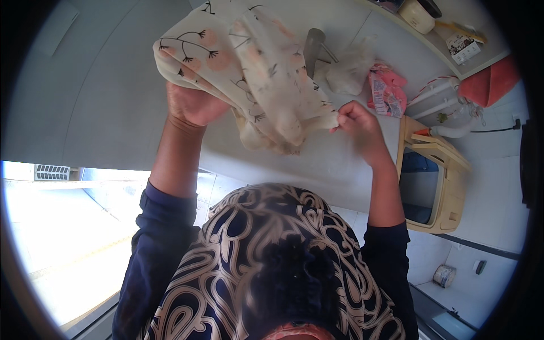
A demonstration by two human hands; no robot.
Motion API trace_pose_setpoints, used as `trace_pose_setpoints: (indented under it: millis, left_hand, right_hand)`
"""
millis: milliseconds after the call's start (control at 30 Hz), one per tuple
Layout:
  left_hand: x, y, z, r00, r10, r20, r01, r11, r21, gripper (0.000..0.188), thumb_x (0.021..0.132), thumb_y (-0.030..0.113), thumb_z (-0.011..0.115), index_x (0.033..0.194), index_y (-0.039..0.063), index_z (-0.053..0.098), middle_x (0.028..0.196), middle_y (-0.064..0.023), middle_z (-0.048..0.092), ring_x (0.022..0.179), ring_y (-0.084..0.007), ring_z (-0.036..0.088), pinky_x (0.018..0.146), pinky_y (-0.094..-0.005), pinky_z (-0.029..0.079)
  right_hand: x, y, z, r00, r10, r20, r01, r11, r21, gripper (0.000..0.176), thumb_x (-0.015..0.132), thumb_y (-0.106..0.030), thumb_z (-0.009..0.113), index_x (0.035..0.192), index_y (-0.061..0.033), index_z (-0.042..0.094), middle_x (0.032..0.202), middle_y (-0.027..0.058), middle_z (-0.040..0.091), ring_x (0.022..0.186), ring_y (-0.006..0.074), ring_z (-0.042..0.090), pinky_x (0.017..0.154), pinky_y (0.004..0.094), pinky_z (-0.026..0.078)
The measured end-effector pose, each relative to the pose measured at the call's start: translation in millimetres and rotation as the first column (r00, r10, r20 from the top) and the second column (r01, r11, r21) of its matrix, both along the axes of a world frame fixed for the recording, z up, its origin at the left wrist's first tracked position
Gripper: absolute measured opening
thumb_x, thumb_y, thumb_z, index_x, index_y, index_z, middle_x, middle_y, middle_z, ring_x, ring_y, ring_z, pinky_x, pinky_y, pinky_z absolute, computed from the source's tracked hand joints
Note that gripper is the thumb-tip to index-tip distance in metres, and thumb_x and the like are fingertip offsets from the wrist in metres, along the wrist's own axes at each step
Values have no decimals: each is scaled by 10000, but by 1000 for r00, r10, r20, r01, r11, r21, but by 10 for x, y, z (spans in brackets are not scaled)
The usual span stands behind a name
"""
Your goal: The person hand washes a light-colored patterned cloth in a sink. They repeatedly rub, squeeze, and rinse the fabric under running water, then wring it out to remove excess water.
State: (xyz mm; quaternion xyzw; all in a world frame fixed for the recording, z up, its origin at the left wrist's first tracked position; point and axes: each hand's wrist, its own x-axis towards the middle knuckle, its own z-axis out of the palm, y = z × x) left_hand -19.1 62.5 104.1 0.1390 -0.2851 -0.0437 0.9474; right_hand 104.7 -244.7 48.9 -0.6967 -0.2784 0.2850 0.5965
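A cream cloth [250, 72] printed with peach spots and dark twigs hangs in loose folds in front of me. My left hand [195, 104] is under its left part, palm upward, with the fingers hidden beneath the folds. At the cloth's right edge, my right hand [357, 125] pinches a pale corner between thumb and fingers, pulling it out sideways. Part of the cloth is blurred. Behind its right side stands a grey cylindrical object with a handle [314, 46].
A clear plastic bag [346, 76] and a pink printed packet [386, 91] lie at the back right. Beyond my right forearm is a beige plastic-framed appliance [452, 191]. A shelf [442, 63] holds a cream jar [418, 17]. White pipes [435, 97] run below the shelf.
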Motion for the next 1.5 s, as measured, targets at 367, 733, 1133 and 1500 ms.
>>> trace_pose_setpoints:
  millis: [367,733,1133,1500]
  left_hand:
    - [-80,125,-250,999,25,-39,-24,1000,8,815,923,669,495,1521,134,356,1541,-116,400,1388,-336,409,1126,-564,351]
    - [-133,159,-503,971,110,-210,-98,993,66,644,990,510,465,1465,78,427,1455,-133,488,1286,-334,512,1062,-535,432]
    - [-5,-134,-383,960,-76,-268,61,996,-63,796,924,692,454,1485,130,399,1469,-142,468,1285,-388,504,961,-616,489]
    - [195,-257,-303,983,-166,-78,165,986,-20,687,989,615,405,1438,95,433,1387,-127,544,1250,-312,538,992,-514,497]
  right_hand:
    - [76,-196,525,856,-254,-450,500,626,598,181,991,-176,553,1129,-79,615,1176,91,647,998,193,639,937,380,520]
    - [336,-467,738,743,-652,-149,589,532,609,132,1003,-147,550,1118,-83,546,1046,67,625,923,147,577,819,322,510]
    - [216,-49,393,771,-622,-136,635,731,250,346,1008,-330,580,1243,-84,517,1162,92,590,1081,200,596,880,428,557]
    - [-326,405,127,995,-11,-97,33,974,225,438,977,-160,599,1381,-29,491,1295,102,607,1172,201,597,1008,381,482]
